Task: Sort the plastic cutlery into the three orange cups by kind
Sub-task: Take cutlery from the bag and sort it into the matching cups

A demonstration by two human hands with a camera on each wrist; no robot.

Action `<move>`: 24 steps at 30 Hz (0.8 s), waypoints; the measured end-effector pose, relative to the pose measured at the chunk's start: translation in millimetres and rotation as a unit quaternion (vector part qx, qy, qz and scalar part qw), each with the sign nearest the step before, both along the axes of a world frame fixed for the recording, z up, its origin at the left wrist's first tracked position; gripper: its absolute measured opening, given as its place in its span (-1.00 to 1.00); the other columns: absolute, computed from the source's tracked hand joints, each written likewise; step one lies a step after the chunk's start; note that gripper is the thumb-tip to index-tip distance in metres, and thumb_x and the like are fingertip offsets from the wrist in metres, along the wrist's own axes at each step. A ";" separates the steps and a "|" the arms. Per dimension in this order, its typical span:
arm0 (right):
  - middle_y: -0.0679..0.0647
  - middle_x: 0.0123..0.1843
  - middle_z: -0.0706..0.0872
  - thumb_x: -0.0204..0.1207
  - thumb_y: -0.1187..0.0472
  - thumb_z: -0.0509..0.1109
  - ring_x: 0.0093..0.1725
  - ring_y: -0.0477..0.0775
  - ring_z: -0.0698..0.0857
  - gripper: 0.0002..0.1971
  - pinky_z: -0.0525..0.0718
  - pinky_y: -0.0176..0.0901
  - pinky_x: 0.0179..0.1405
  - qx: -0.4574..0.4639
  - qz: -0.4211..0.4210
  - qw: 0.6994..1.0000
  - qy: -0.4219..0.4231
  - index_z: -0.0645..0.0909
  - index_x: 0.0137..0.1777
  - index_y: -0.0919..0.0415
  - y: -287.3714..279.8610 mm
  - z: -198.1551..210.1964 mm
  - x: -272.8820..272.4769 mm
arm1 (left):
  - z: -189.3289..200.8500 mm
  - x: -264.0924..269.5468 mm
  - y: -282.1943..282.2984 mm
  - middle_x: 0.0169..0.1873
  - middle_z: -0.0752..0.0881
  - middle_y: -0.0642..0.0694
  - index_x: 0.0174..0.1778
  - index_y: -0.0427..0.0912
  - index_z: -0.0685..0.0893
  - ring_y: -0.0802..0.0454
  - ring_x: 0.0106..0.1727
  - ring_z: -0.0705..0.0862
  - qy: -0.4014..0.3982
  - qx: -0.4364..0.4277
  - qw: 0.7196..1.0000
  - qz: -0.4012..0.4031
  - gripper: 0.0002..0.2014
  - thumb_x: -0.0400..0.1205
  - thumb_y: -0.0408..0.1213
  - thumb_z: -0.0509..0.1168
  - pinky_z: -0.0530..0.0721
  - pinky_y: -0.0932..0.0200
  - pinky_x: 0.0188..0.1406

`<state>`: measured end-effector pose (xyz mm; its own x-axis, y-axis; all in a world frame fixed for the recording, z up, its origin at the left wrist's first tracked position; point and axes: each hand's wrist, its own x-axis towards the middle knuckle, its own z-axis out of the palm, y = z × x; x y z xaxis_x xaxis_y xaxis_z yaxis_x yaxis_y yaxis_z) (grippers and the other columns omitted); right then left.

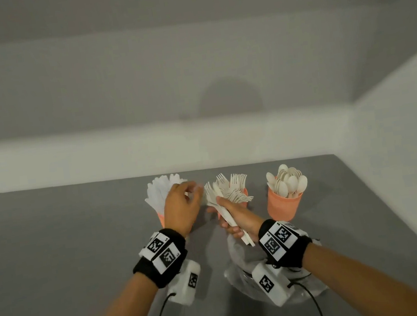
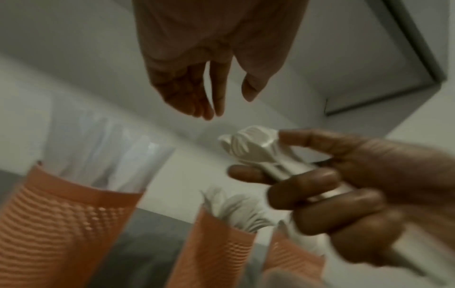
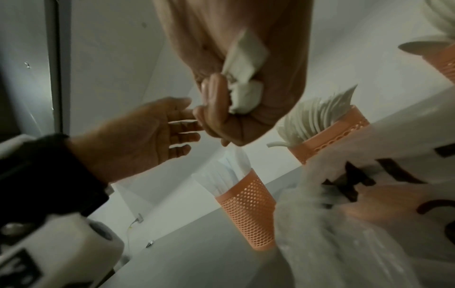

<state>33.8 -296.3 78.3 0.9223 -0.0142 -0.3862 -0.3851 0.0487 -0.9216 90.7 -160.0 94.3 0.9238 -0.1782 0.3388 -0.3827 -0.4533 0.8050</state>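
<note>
Head view: three orange cups are standing in a row on the grey tabletop (image 1: 54, 244). The left cup (image 1: 161, 218) is almost wholly hidden behind the left hand (image 1: 182, 209); only a sliver of orange is showing under its fan of white knives (image 1: 157, 193). The middle cup (image 1: 244, 198), filled with forks (image 1: 232, 185), is partly covered by the right hand (image 1: 236, 219), whose grip is closing around a bundle of cutlery (image 1: 224, 208) raised in front of that cup. The spoon cup (image 1: 284, 205) is standing clear to the right. A clear plastic bag (image 1: 237, 257) is lying under the right wrist, mostly hidden.

Left wrist view: everything is blurring. The left hand's fingers (image 2: 209, 93) are hanging loosely, holding nothing, above the knife cup (image 2: 61, 224). The bundle's heads (image 2: 251, 144) are too smeared to tell their kind.

Right wrist view: only the bundle's handle ends (image 3: 243, 58) are poking from the fist, and the bag (image 3: 344, 233) is blocking the lower right.
</note>
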 end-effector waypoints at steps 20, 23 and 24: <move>0.06 -0.48 0.34 0.73 0.07 -0.01 -0.76 -0.19 0.36 -0.72 0.36 -0.39 -0.77 -0.097 -0.067 0.988 -0.100 0.44 -0.07 0.18 -10.0 -11.7 -15.0 | 27.8 -8.3 -23.4 -0.48 0.45 -0.07 -0.09 -0.16 0.48 0.13 -0.62 0.55 0.158 -0.304 0.939 0.022 -0.80 0.74 -0.34 -0.04 0.62 0.22 -0.60; 0.03 -0.50 0.24 0.73 0.05 -0.03 -0.75 -0.22 0.24 -0.69 0.22 -0.42 -0.78 -0.109 -0.075 0.984 -0.121 0.45 0.03 0.25 -15.9 -10.7 -19.4 | 27.6 -1.4 -17.6 -0.52 0.41 -0.01 -0.20 -0.12 0.53 0.16 -0.64 0.40 0.138 -0.246 0.959 0.023 -0.84 0.69 -0.29 0.14 0.37 0.32 -0.66; 0.03 -0.50 0.23 0.73 0.06 -0.03 -0.75 -0.22 0.22 -0.69 0.19 -0.43 -0.78 -0.104 -0.075 0.983 -0.130 0.46 0.02 0.26 -16.1 -9.6 -20.5 | 23.8 -1.3 -17.2 -0.51 0.42 -0.02 -0.28 -0.11 0.52 0.12 -0.60 0.37 0.150 -0.223 0.963 0.015 -0.81 0.67 -0.26 0.20 0.33 0.29 -0.64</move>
